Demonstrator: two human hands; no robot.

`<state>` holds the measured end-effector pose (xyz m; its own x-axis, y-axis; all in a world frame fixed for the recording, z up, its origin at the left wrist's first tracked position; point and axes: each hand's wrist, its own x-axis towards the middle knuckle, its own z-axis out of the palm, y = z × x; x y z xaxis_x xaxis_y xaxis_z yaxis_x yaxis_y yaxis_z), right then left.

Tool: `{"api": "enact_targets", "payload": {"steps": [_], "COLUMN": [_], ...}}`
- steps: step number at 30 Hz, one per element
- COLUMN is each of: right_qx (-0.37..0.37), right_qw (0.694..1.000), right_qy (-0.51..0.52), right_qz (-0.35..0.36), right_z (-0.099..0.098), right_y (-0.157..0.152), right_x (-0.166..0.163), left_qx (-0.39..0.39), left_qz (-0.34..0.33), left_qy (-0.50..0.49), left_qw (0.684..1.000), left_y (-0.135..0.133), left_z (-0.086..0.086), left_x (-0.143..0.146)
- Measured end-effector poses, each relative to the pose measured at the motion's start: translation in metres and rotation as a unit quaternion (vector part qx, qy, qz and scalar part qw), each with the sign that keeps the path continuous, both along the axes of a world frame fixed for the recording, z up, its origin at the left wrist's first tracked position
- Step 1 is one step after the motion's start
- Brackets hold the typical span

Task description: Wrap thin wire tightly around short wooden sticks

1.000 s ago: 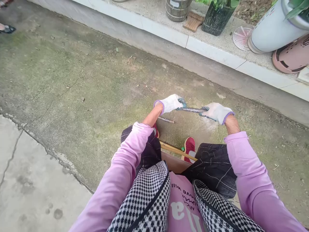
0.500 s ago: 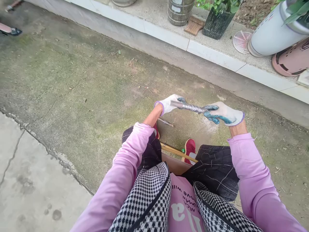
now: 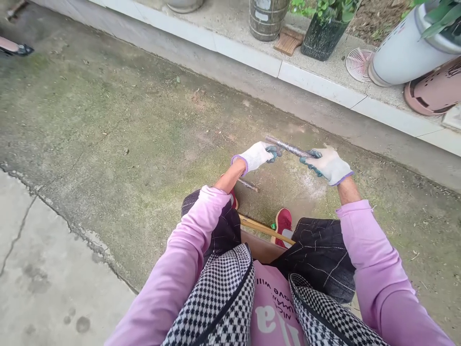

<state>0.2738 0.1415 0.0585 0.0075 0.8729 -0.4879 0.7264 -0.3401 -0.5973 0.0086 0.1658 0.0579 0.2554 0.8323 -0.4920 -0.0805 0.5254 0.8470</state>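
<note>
A slim rod wrapped in silvery wire or foil (image 3: 288, 147) is held out in front of me, its bare end pointing left. My right hand (image 3: 327, 164), in a white glove with blue-green fingers, is closed around its right end. My left hand (image 3: 260, 155), gloved alike, is just below the rod's left part with its fingers curled together; whether a strand is pinched in them I cannot make out. A similar wrapped rod (image 3: 248, 184) is low down by my left shoe, partly hidden by my forearm.
Yellowish wooden bars (image 3: 264, 226) cross between my knees, above a red shoe (image 3: 284, 221). A raised tiled ledge (image 3: 317, 86) runs ahead, bearing a black planter (image 3: 324, 36), a white pot (image 3: 399, 53) and a pink pot (image 3: 430, 91). Another person's foot (image 3: 21, 49) shows at far left.
The rod's left end has swung away from me and clear of my left hand, which is now below it. My right hand has shifted slightly left and turned.
</note>
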Motion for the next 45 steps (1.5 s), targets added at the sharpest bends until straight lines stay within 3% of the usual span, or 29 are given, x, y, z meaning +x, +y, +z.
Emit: {"api": "enact_targets", "payload": {"steps": [2,5,10,14,18,26,29,35,38,42,45], "right_qx": [-0.010,-0.031,-0.069,-0.070,-0.082,-0.078,-0.078,-0.115,-0.068,0.039,0.012], "right_qw": [0.990,0.966,0.944,0.931,0.930,0.966,0.962,0.922,0.943,0.981,0.973], "right_qy": [0.128,0.245,0.319,0.357,0.357,0.239,0.254,0.365,0.319,0.169,0.216], "right_qz": [-0.062,-0.081,-0.042,-0.034,-0.018,-0.053,-0.058,-0.055,-0.064,-0.081,-0.084], "right_z": [0.004,0.009,0.013,0.016,0.020,0.014,0.013,0.012,0.009,0.005,0.008], "right_y": [-0.004,-0.009,-0.015,-0.018,-0.021,-0.017,-0.018,-0.023,-0.023,-0.022,-0.023], "right_x": [0.000,-0.002,-0.007,-0.011,-0.015,-0.027,-0.026,-0.028,-0.038,-0.048,-0.043], "left_qx": [0.007,0.027,0.051,0.052,0.024,-0.006,-0.019,-0.008,-0.004,-0.014,-0.010], "left_qz": [-0.032,-0.062,-0.076,-0.090,-0.061,0.062,0.063,0.030,0.039,0.053,0.029], "left_qy": [0.012,0.035,0.059,0.011,-0.039,-0.010,-0.011,-0.052,-0.047,-0.028,-0.068], "left_qw": [0.999,0.997,0.994,0.995,0.997,0.998,0.998,0.998,0.998,0.998,0.997], "left_y": [0.002,0.007,0.011,0.014,0.015,0.019,0.019,0.016,0.017,0.018,0.015], "left_z": [0.003,0.003,-0.002,-0.001,0.000,-0.011,-0.007,0.008,0.005,-0.002,0.000], "left_x": [0.002,0.003,0.002,0.002,0.004,0.009,0.008,0.006,0.008,0.010,0.007]}}
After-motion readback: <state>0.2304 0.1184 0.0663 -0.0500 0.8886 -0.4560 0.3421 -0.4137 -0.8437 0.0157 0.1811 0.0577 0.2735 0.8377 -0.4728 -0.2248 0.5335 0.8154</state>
